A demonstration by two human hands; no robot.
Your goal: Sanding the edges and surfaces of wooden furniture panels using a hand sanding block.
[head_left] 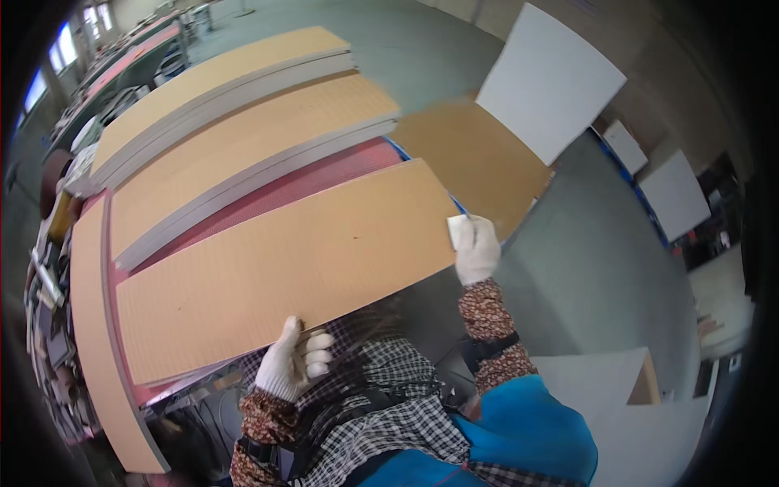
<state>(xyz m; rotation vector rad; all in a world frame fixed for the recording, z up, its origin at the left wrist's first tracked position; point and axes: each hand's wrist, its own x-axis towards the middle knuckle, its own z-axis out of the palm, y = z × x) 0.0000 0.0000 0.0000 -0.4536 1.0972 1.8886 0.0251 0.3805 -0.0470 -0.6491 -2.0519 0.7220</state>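
Your white-gloved left hand (296, 361) curls its fingers around the near edge of the long tan rectangular board (284, 272) while your white-gloved right hand (475, 247) clamps its right end, the board lying across the red-topped table (316, 180), with two stacked tan boards (243, 114) farther back.

Two gloved hands (296, 357), four tan boards (284, 268).
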